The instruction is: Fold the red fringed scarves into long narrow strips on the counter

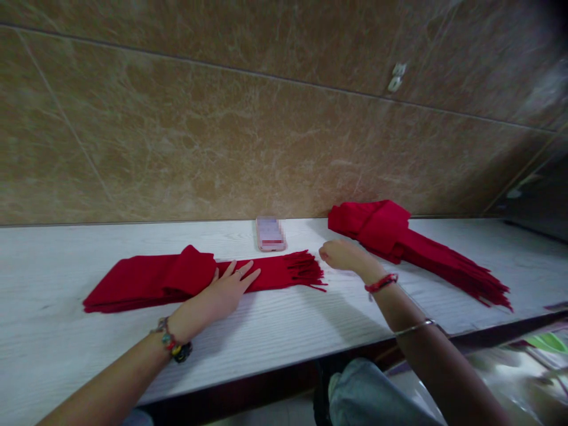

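Observation:
A red scarf (142, 283), folded in layers with a band of it wrapped around the middle, lies along the white tabletop. Its fringe (308, 271) points right. My left hand (226, 293) rests flat on the narrow part beside the wrapped band, fingers spread and pressing on the cloth. Just right of the fringe tips hovers my right hand (341, 255), its fingers curled closed; whatever may be inside them is hidden. A second red scarf (381, 228), wrapped the same way, lies at the right with its fringe toward the table's front edge.
A phone (270, 234) with a lit screen lies near the wall, behind the first scarf. Brown marbled tiles (213, 142) rise from the back of the white table (284, 337). Clear plastic bags (510, 373) sit below the table edge at lower right.

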`<state>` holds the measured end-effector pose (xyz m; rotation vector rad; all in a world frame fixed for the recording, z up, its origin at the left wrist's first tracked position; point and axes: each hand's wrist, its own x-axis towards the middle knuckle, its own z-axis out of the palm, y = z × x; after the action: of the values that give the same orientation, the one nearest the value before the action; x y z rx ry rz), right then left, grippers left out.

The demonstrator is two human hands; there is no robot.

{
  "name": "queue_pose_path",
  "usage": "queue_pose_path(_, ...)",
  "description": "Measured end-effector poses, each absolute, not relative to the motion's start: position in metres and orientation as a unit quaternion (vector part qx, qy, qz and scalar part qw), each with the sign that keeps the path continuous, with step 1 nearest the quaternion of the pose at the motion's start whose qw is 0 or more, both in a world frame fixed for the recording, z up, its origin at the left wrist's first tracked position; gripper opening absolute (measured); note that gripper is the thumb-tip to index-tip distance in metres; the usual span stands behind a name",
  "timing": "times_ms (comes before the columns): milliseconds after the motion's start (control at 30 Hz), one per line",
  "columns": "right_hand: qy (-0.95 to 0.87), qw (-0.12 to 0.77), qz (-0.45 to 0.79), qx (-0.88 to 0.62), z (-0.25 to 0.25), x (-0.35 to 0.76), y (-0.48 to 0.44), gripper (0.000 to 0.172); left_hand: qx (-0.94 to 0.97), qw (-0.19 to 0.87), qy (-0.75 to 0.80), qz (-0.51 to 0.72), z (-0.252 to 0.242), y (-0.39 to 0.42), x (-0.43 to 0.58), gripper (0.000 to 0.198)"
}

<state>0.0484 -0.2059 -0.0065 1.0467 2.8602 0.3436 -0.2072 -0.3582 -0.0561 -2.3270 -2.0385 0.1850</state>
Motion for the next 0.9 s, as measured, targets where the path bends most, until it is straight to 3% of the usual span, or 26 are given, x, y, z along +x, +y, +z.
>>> queue_pose_path(167,0.983,-0.123,-0.001,0.140,-0.006,0.021,-0.236,0.019,-0.742,0.011,-0.667,0.065,-0.053,-0.358,-0.203,0.073)
queue_pose_path(267,0.992,-0.070,-0.003,0.109,-0.017,0.003,-0.248,0.019,-0.741,-0.005,-0.667,0.072,-0.048,-0.359,-0.202,0.073)
queue_pose_path(500,0.962,0.058,0.064,0.261,-0.012,0.053,-0.219,0.019,-0.739,-0.042,-0.668,0.078,-0.038,-0.361,-0.199,0.073)
queue_pose_path(600,0.966,-0.006,0.042,0.257,0.001,0.060,-0.220,0.018,-0.738,-0.037,-0.670,0.069,-0.039,-0.361,-0.197,0.073)
queue_pose_path(700,0.984,-0.106,-0.005,0.141,0.001,0.037,-0.239,0.017,-0.735,-0.023,-0.674,0.071,-0.043,-0.360,-0.197,0.073)
queue_pose_path(800,0.994,-0.089,-0.019,0.065,-0.013,0.013,-0.254,0.017,-0.739,-0.013,-0.670,0.072,-0.045,-0.360,-0.199,0.073)
queue_pose_path(900,0.994,-0.056,-0.004,0.092,-0.026,0.021,-0.249,0.019,-0.743,-0.021,-0.666,0.071,-0.044,-0.360,-0.201,0.073)
